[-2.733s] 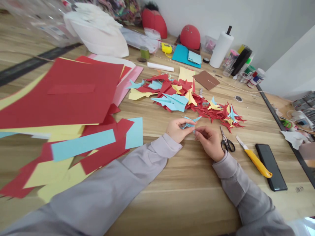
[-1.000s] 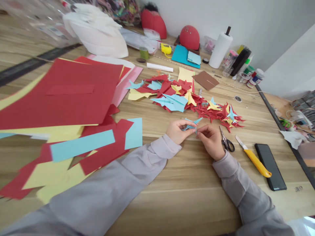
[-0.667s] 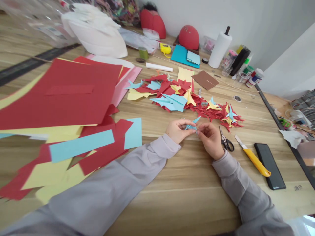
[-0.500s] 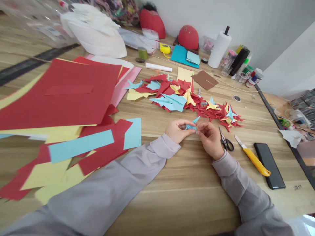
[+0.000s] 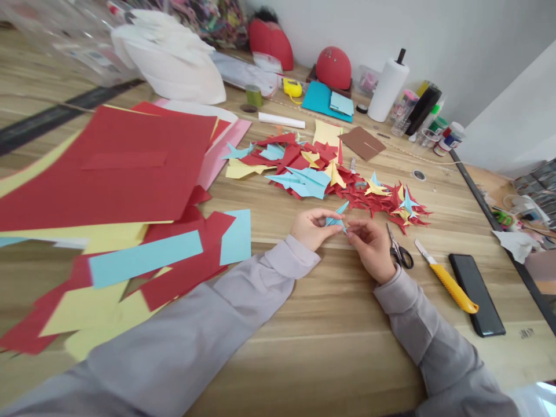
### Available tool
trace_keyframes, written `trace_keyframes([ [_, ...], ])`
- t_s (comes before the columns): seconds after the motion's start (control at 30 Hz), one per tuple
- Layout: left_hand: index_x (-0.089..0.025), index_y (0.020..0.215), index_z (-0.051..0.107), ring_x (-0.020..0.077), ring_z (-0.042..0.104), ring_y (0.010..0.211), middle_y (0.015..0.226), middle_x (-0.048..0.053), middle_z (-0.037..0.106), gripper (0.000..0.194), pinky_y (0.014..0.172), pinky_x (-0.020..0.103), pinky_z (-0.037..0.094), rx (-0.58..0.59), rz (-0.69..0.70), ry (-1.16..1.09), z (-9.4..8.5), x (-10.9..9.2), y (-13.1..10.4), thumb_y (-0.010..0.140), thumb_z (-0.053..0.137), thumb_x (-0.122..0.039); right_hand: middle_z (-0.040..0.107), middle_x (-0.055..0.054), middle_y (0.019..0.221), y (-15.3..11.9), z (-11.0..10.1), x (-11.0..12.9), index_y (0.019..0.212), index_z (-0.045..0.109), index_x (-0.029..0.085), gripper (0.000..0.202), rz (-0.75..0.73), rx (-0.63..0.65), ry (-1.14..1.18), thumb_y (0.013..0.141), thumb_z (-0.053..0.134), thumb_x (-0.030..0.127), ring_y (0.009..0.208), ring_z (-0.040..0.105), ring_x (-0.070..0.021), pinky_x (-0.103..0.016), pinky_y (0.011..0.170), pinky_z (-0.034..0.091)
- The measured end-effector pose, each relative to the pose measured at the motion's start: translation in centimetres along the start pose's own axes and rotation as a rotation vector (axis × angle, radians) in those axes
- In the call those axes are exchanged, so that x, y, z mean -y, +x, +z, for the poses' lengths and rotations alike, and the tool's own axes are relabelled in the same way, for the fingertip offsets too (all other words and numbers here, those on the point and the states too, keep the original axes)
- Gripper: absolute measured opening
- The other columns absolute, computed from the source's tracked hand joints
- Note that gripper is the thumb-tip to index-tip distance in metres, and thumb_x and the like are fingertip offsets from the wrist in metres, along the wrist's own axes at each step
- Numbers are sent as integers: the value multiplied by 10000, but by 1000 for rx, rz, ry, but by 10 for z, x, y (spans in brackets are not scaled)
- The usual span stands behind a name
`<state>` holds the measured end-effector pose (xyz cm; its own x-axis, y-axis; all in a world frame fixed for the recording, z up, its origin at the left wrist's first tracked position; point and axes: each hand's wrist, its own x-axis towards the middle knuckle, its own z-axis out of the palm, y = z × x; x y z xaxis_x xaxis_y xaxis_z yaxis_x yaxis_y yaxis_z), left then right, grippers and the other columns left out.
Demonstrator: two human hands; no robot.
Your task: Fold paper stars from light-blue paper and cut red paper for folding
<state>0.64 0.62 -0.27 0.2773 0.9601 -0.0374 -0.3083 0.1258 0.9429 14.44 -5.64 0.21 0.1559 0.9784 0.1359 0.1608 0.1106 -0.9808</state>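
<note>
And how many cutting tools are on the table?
2: scissors beside the right hand, and a yellow knife with its handle overlapping the phone. Others could be hidden.

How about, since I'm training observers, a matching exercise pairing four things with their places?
Things
1. Small folded light-blue paper
2. Black-handled metal scissors
3. Black rectangular phone
4. White cylindrical roll

Places
A. Right of the yellow-handled metal-bladed knife
B. Standing near the pale wall
C. Pinched in the left hand
D. Between the right hand and the knife

Pairs: 1-C, 2-D, 3-A, 4-B
</note>
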Motion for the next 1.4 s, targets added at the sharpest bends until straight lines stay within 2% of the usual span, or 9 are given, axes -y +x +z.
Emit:
trace_keyframes([
  [0.23,-150,674,686,128,605,620,794,61,731,282,611,287,507,6,0,-8,0,1,-1,442,818,-239,607,3,662,1,0,1,811,613,209,203,12,-23,-68,748,640,400,563,542,-135,-278,546,452],
  [0.37,-141,683,683,107,573,572,816,68,731,288,569,276,501,-8,1,5,0,1,0,453,816,-251,613,4,695,1,0,1,800,590,210,236,44,-71,1,710,671,412,555,549,-131,-275,541,455],
  [0.53,-134,673,687,128,609,635,803,70,731,294,615,278,522,-32,0,-31,1,0,-1,433,825,-235,582,13,604,-1,0,4,736,594,194,249,45,-14,-76,743,649,436,544,525,-125,-260,530,430],
  [0.67,-133,667,691,128,620,605,802,77,734,288,598,274,527,-22,-2,-52,3,-3,-3,439,828,-242,601,4,628,-1,0,2,758,614,188,258,35,-7,-90,758,633,445,552,539,-129,-264,535,435],
  [0.8,-132,695,712,116,611,538,840,91,737,260,546,263,513,-4,-3,-35,3,-4,-4,493,810,-262,604,9,637,1,-1,1,750,600,190,242,34,-52,-44,764,630,430,546,543,-121,-260,545,438],
  [1.03,-155,733,738,183,667,757,819,75,741,231,682,287,527,47,-22,-59,3,-6,-6,562,783,-303,643,6,676,5,-5,2,729,584,182,228,105,-172,174,736,664,395,519,538,-97,-237,519,443],
  [1.17,-143,701,728,195,671,746,815,87,740,229,695,308,530,89,-19,9,2,-7,-6,541,790,-294,636,14,654,6,-7,1,720,592,176,212,143,-176,246,723,674,370,505,530,-87,-221,500,427],
  [1.4,-142,644,695,207,682,757,799,92,739,258,736,338,543,97,5,-16,2,-3,-4,488,820,-306,580,38,573,7,-8,2,673,576,174,210,171,-183,293,711,679,353,455,476,-76,-206,448,362],
])
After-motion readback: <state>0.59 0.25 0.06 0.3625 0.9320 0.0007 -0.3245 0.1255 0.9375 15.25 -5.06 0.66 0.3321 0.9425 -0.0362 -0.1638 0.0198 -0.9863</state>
